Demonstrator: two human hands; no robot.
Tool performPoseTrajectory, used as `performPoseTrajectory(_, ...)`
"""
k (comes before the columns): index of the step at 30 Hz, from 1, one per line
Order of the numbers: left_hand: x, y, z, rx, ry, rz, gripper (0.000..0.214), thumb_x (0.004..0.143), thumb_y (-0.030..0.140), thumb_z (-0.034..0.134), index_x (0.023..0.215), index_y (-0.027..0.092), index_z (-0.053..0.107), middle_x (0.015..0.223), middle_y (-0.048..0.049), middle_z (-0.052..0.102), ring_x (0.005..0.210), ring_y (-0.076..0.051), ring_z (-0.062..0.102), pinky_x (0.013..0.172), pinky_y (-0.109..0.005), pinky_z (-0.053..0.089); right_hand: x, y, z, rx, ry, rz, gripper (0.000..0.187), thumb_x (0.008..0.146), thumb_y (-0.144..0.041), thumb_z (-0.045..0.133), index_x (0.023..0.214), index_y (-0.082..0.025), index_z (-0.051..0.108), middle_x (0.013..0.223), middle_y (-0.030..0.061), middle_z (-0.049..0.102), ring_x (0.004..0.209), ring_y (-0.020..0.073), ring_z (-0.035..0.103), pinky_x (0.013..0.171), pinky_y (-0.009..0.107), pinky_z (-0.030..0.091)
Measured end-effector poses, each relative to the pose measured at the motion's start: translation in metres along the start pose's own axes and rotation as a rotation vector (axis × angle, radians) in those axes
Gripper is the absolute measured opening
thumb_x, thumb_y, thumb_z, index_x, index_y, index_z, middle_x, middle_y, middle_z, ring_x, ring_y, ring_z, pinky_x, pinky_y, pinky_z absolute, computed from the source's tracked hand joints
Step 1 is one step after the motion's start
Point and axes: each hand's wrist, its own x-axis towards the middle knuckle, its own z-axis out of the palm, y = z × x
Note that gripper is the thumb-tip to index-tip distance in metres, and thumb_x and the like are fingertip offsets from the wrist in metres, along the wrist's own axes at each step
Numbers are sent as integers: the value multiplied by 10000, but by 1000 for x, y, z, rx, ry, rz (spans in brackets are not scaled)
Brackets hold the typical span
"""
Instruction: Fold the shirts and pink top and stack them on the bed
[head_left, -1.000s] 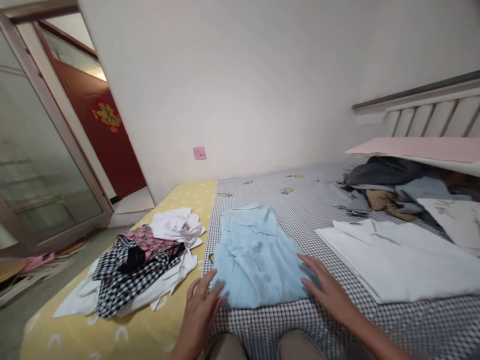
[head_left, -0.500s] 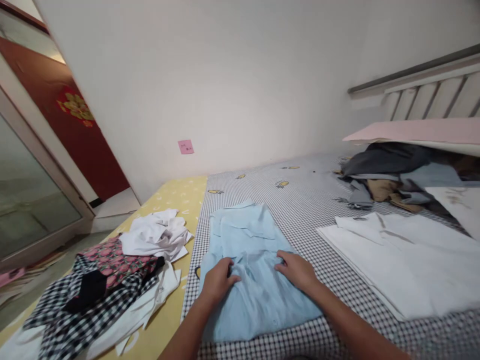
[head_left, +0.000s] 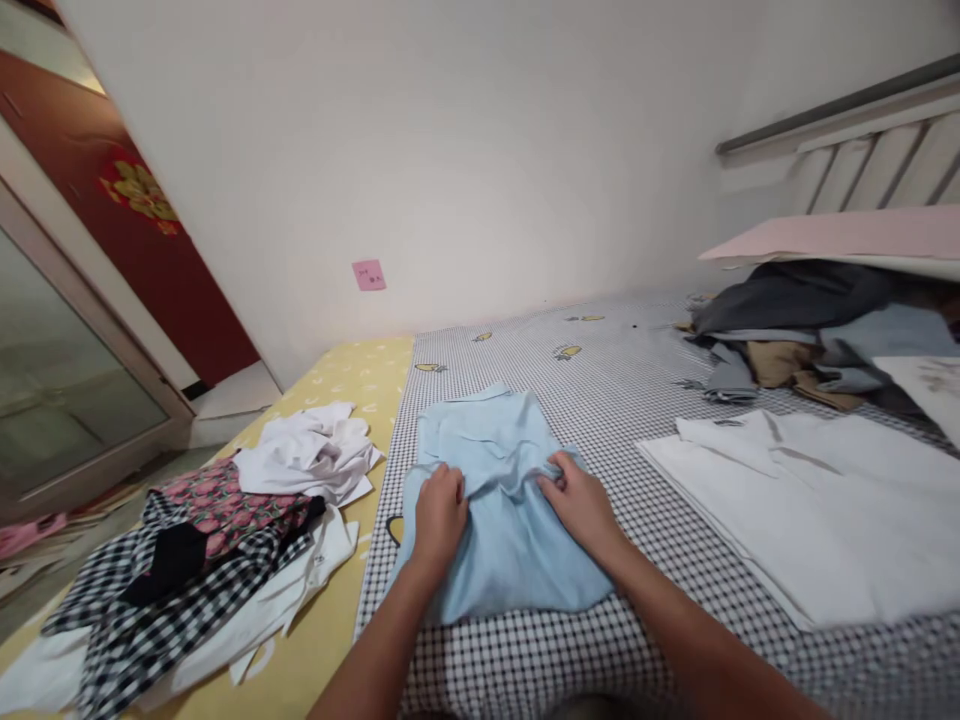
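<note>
The left hand [head_left: 440, 515] and the right hand [head_left: 581, 503] both grab the light blue shirt [head_left: 510, 545], which lies in the middle of the checked bed sheet [head_left: 525, 670]. They curl tight on the cloth, so it bunches up between them. Both arms reach straight out. A flat white cloth [head_left: 802, 510] lies to the right.

The pale blue shirt [head_left: 510, 530] is soft, matt, creased cloth; right of it lies smooth, matt white cloth [head_left: 802, 510], beneath it woven checked bedsheet cloth [head_left: 525, 665], left of it crumpled white cloth [head_left: 311, 452]
</note>
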Motion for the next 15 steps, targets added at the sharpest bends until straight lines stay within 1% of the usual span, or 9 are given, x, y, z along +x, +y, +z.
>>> performPoseTrajectory(1,9,1,2,-25,-24,-16,189,802,105,511,948,207,575,1109,-116,634,1082,-279,564,922,-417,405,8,1,4,-21,-54,33,420,860,-298,574,1273,-220,559,717,-19,623,694,208,623,641,289,392)
performPoseTrajectory(2,15,0,5,-57,-64,-26,301,778,140,594,1072,202,582,1170,-126,642,1116,-291,575,940,-429,420,14,4,8,-30,-118,60,593,831,-259,599,1406,-205,465,764,-15,633,719,206,628,664,291,411)
performPoseTrajectory(4,18,-6,7,-139,-160,-30,637,697,167,717,1300,205,515,1232,-128,666,1127,-281,618,955,-414,459,18,14,12,18,-232,80,826,782,-219,633,1536,-176,299,901,13,653,759,192,634,736,307,456)
performPoseTrajectory(5,16,-11,6,-178,-203,-28,731,701,180,719,1382,205,456,1232,-124,683,1100,-257,647,949,-391,481,18,20,12,76,-269,82,866,778,-226,635,1557,-175,259,995,37,655,763,180,634,770,319,475)
performPoseTrajectory(7,3,-25,-4,-289,-222,-31,722,796,254,628,1464,190,362,1212,-117,707,1032,-206,688,931,-351,512,11,31,5,222,-303,81,871,799,-272,611,1575,-204,222,1191,87,626,744,156,634,796,343,506)
performPoseTrajectory(8,-6,-34,-12,-356,-179,-38,667,842,307,563,1464,181,357,1204,-117,711,1015,-194,696,933,-346,518,6,36,-2,285,-303,74,857,811,-298,594,1577,-227,217,1260,100,605,725,146,634,794,353,519)
performPoseTrajectory(10,-27,-58,-33,-435,2,-84,557,880,441,467,1371,180,466,1207,-119,707,1036,-202,692,968,-362,511,-5,44,-19,327,-252,34,783,825,-346,565,1552,-260,289,1290,98,613,712,150,643,796,374,536)
performPoseTrajectory(13,-56,-97,-66,-301,276,-248,534,826,601,406,1084,187,622,1174,-139,702,1079,-262,664,994,-410,492,-19,50,-40,206,-78,-84,550,842,-419,525,1371,-271,554,1186,80,685,795,204,673,827,415,546)
performPoseTrajectory(15,-69,-115,-78,-194,311,-365,551,793,632,387,990,177,626,1065,-161,715,988,-297,677,915,-441,519,-24,53,-45,128,21,-154,448,854,-467,515,1227,-267,660,1160,88,703,902,248,684,872,444,545)
